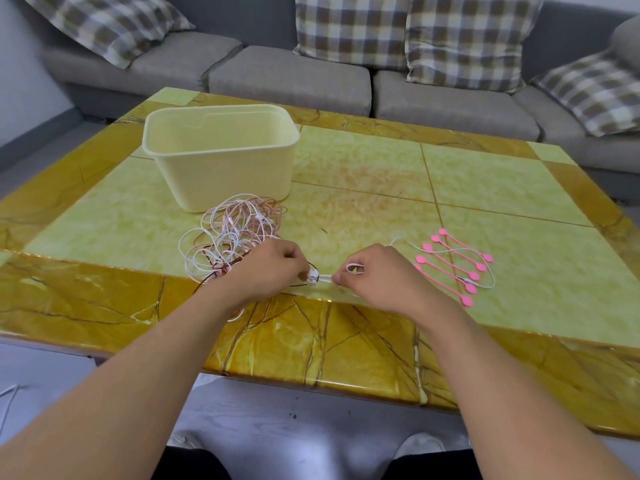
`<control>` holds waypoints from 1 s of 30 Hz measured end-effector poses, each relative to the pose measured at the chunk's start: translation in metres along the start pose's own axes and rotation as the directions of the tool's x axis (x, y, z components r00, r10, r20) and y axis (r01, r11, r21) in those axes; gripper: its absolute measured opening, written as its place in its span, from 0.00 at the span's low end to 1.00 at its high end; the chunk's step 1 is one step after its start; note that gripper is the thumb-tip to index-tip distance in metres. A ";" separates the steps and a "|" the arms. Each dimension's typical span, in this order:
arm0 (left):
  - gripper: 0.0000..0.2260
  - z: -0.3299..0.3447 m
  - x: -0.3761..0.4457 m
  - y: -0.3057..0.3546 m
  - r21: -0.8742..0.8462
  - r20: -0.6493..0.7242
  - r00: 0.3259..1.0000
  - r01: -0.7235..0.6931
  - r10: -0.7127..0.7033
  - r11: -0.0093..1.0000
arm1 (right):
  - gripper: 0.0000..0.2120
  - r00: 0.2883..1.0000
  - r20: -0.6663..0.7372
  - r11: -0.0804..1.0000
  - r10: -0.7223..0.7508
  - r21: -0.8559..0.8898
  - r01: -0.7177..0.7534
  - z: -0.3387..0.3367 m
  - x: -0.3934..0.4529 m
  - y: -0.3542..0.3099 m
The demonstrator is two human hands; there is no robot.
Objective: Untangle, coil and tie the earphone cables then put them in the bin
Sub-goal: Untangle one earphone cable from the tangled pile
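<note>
A tangled heap of white, pink and dark red earphone cables (pixel 230 233) lies in front of the cream plastic bin (pixel 221 157). My left hand (pixel 273 268) pinches the white earbuds (pixel 313 276) of one white cable near the table's front edge. My right hand (pixel 377 275) pinches the same cable a little to the right, with a small loop showing above its fingers. The rest of that white cable (pixel 450 268) trails right across the pink ties. Inside the bin I see nothing.
Several pink silicone cable ties (pixel 453 265) lie in a row right of my right hand. A grey sofa (pixel 291 77) with checked cushions stands behind the marble-patterned table (pixel 381 174). A white cord (pixel 8 400) lies on the floor at the lower left.
</note>
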State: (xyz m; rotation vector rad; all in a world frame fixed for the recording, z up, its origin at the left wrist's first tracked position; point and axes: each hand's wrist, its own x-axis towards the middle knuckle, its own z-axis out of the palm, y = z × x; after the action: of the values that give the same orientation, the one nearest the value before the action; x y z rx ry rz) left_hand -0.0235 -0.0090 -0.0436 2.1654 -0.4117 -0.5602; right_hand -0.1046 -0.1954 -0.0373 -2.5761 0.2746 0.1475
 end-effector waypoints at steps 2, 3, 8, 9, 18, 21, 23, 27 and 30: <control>0.07 0.001 0.001 0.000 -0.013 -0.011 1.000 -0.003 0.003 1.000 | 0.09 1.000 -0.006 0.999 -0.005 -0.036 0.005 0.005 0.000 -0.004; 0.07 0.002 0.001 0.001 -0.013 -0.022 1.000 -0.012 0.011 1.000 | 0.09 1.000 -0.007 0.999 -0.010 -0.049 0.009 0.007 0.001 -0.006; 0.06 0.001 0.000 0.001 -0.005 -0.014 0.999 -0.037 0.037 0.999 | 0.09 1.000 0.001 0.996 0.003 -0.087 -0.002 0.016 0.004 -0.012; 0.07 0.001 -0.001 0.001 0.007 -0.006 0.999 -0.037 0.037 0.999 | 0.10 1.000 -0.002 0.996 0.009 -0.089 -0.010 0.016 0.004 -0.012; 0.13 0.000 0.000 0.000 0.197 -0.048 0.997 -0.046 0.056 0.979 | 0.15 0.992 0.114 0.996 0.059 0.058 -0.066 0.000 -0.004 -0.008; 0.07 0.000 -0.009 0.013 0.562 -0.202 0.964 -0.031 0.173 0.827 | 0.14 0.995 0.095 0.986 0.044 0.158 -0.058 -0.012 -0.011 -0.002; 0.07 0.003 -0.016 0.027 0.643 -0.323 0.899 -0.021 0.296 0.765 | 0.15 0.996 -0.019 0.964 0.083 0.256 -0.075 -0.022 -0.015 0.010; 0.09 0.023 -0.015 0.042 0.383 -0.204 0.935 -0.196 0.290 0.903 | 0.06 0.890 -0.348 0.934 0.296 0.299 -0.194 -0.044 -0.015 0.056; 0.22 0.043 -0.007 0.033 0.402 -0.022 0.986 -0.140 0.162 0.905 | 0.02 0.764 -0.438 0.881 0.474 0.228 -0.416 -0.059 -0.021 0.105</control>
State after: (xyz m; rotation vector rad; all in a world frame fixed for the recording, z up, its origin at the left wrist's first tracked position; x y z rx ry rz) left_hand -0.0551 -0.0539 -0.0392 2.5025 -0.7095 -0.3486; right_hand -0.1460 -0.3104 -0.0363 -2.3426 1.0574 -0.3452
